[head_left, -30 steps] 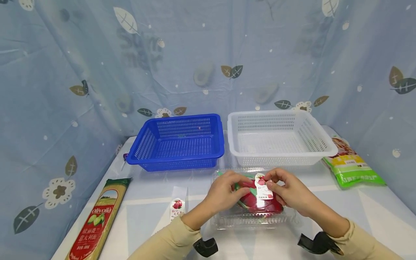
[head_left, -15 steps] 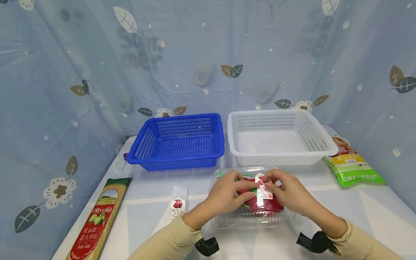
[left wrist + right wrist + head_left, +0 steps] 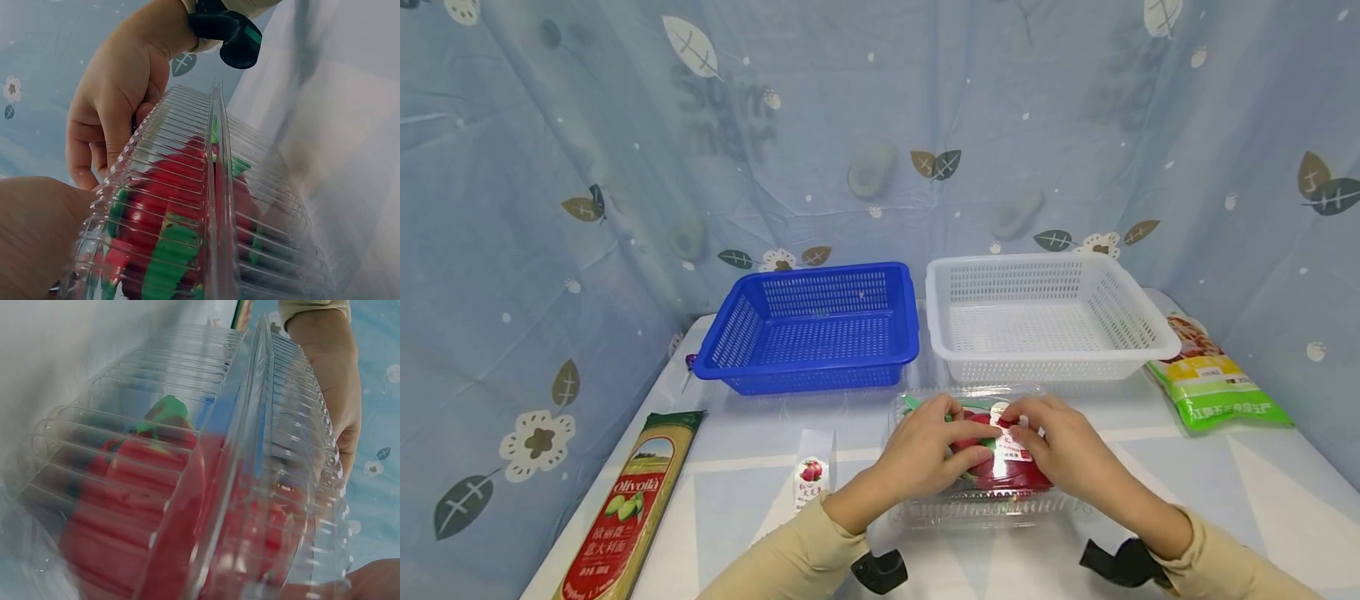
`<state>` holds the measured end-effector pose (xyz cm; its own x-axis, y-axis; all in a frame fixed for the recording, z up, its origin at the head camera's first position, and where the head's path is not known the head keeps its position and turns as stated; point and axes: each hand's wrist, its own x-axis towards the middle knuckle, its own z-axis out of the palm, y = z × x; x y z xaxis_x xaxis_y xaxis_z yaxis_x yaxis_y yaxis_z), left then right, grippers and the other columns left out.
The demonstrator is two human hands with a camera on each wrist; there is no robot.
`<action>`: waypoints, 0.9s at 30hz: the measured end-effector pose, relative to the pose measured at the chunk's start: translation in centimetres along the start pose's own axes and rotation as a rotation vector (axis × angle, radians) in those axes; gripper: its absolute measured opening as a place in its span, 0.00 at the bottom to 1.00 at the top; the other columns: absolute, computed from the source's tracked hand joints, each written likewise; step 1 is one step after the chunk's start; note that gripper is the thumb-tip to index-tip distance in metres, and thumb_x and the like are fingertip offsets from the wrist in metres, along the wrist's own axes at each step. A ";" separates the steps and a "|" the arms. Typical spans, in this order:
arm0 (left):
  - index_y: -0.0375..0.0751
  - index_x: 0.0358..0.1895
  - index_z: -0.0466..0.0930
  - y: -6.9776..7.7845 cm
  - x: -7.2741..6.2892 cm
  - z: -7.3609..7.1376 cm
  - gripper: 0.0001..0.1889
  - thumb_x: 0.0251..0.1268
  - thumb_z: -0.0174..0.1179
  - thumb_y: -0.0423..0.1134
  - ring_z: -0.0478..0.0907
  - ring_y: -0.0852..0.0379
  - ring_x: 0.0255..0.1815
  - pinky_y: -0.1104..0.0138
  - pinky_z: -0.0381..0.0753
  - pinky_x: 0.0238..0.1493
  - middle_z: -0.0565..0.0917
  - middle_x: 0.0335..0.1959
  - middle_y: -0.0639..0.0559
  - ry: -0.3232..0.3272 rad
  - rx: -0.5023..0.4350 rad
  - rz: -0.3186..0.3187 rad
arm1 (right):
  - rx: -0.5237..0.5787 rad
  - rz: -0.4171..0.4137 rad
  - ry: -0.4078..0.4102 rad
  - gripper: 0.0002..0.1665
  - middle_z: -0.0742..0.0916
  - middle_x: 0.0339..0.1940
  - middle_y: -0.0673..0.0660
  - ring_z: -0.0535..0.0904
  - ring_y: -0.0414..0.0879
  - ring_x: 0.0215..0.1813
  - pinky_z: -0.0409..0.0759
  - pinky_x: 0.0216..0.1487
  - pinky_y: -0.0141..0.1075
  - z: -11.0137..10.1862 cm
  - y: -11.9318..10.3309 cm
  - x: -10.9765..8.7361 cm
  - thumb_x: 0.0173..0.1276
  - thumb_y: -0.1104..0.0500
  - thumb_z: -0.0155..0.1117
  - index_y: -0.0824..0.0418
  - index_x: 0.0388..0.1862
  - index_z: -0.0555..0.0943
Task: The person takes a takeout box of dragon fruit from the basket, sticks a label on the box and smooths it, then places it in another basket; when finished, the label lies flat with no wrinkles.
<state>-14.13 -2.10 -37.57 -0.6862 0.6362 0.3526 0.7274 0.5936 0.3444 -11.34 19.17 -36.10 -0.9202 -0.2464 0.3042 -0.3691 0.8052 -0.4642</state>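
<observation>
A clear plastic clamshell box [image 3: 970,507] lies closed on the table, with red fruit and green leaves inside; the wrist views show it through the ribbed walls. On its lid is a white label sticker [image 3: 1013,450] with a red fruit print, partly covered by fingers. My left hand [image 3: 921,450] comes over the lid from the left, index finger reaching the label's left edge. From the right, my right hand [image 3: 1063,442] rests its fingertips on the label; in the left wrist view that hand [image 3: 115,103] bends down over the lid.
Behind the box stand a blue basket [image 3: 808,379] and a white basket [image 3: 1045,367]. A spaghetti pack [image 3: 625,508] lies at left, a green-yellow food bag [image 3: 1213,383] at right. Left of the box is a backing strip [image 3: 815,446] with another fruit label [image 3: 811,483].
The left index finger has moved right onto the label's edge. The right fingers have shifted slightly left over the label, covering more of it. The box has stayed in place.
</observation>
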 end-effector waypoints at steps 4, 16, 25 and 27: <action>0.64 0.53 0.85 0.0 0.0 0.0 0.14 0.65 0.63 0.53 0.63 0.66 0.32 0.78 0.59 0.31 0.73 0.35 0.58 0.002 0.017 0.008 | -0.042 -0.001 0.011 0.13 0.84 0.37 0.54 0.72 0.40 0.32 0.72 0.30 0.32 0.1 -0.2 -0.1 0.63 0.67 0.67 0.53 0.44 0.84; 0.63 0.53 0.86 0.1 0.0 -0.1 0.14 0.65 0.63 0.52 0.63 0.66 0.33 0.78 0.59 0.32 0.73 0.36 0.56 -0.016 -0.006 0.004 | -0.105 -0.001 0.005 0.14 0.77 0.25 0.48 0.61 0.36 0.24 0.63 0.22 0.28 -0.2 -0.5 -0.3 0.62 0.64 0.70 0.52 0.46 0.88; 0.61 0.53 0.86 0.1 0.0 -0.3 0.14 0.65 0.63 0.52 0.63 0.65 0.33 0.78 0.59 0.31 0.74 0.36 0.55 -0.005 0.000 0.025 | -0.109 -0.016 0.006 0.16 0.75 0.25 0.48 0.61 0.36 0.23 0.63 0.21 0.27 -0.3 -0.3 -0.3 0.61 0.64 0.71 0.51 0.48 0.88; 0.61 0.53 0.86 0.1 0.0 -0.3 0.14 0.65 0.63 0.52 0.63 0.65 0.33 0.77 0.59 0.31 0.74 0.37 0.56 -0.011 0.001 0.022 | -0.126 -0.015 -0.012 0.17 0.74 0.24 0.48 0.60 0.36 0.23 0.62 0.21 0.28 -0.4 -0.3 -0.2 0.62 0.63 0.71 0.52 0.50 0.87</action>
<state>-14.06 -2.14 -37.24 -0.6702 0.6543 0.3503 0.7420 0.5804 0.3355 -11.02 19.17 -35.70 -0.9166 -0.2649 0.2996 -0.3641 0.8625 -0.3515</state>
